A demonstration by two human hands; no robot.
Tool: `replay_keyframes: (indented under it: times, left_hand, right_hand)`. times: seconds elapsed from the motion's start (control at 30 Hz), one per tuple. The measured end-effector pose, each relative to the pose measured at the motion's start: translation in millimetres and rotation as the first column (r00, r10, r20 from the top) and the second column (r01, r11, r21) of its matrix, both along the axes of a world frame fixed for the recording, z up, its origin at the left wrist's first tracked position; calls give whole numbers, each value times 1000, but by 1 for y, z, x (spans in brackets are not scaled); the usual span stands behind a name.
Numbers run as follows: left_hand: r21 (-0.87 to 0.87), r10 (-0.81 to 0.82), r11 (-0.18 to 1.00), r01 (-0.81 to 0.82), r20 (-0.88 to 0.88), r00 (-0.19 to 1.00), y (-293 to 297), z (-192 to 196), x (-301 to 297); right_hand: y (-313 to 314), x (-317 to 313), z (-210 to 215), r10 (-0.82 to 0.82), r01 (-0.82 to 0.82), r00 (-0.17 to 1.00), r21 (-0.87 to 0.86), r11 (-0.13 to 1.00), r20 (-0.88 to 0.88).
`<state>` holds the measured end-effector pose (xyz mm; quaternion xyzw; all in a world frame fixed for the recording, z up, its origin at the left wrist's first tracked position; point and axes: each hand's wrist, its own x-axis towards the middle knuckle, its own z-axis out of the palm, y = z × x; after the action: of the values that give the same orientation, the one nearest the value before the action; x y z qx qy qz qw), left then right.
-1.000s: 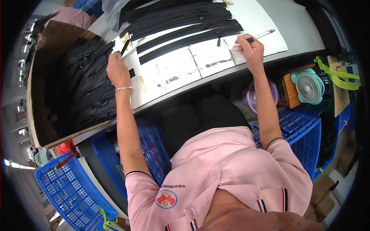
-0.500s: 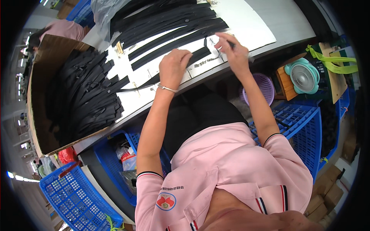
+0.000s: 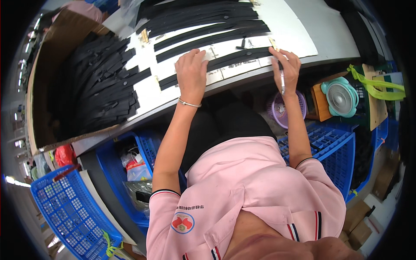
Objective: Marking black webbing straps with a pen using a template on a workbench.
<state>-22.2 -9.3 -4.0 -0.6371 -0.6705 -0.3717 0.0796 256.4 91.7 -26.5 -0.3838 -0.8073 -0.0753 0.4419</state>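
Note:
My left hand (image 3: 192, 73) lies flat, fingers together, pressing on a long black strip (image 3: 234, 58) at the near edge of the white table (image 3: 312, 39). My right hand (image 3: 287, 67) is at the strip's right end and grips a slim pen-like tool (image 3: 282, 80) that points down toward me. More black strips (image 3: 203, 19) lie in rows farther back on the table. A cardboard box (image 3: 47, 65) full of black strips (image 3: 99, 86) stands at the left.
Blue plastic crates sit below the table: one at lower left (image 3: 69, 212), one under the table (image 3: 134, 164), one at right (image 3: 333, 147). A purple basket (image 3: 284, 110), a small teal fan (image 3: 340, 97) and a green strap (image 3: 377, 84) are at the right.
My left hand came from the box side to the strip in front of me. My right hand drew back from the far right to the strip's right end.

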Motion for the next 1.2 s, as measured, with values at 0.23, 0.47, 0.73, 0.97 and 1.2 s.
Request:
replay_keyframes:
  times: [0.23,0.47,0.73,0.97,1.2]
  left_hand:
    - [-149,139,977,-150,-78,987,-65,-4,9]
    - [-199,244,944,-262,-112,963,-99,-21,-22]
    - [-170,233,954,-245,-89,968,-101,-20,-25]
    - [-196,245,948,-252,-59,968,-101,-18,-25]
    - [-204,248,948,-245,-14,969,-100,-14,-22]
  right_hand:
    - [0,-1,-9,-24,21,998,-60,998,-56]
    - [0,-2,-8,-20,12,998,-121,993,-66]
    - [-11,-28,20,-49,37,998,-241,970,-44]
    - [-54,-141,61,233,-498,853,-593,633,-468]
    - [-59,-208,33,257,-669,740,-644,371,-621]
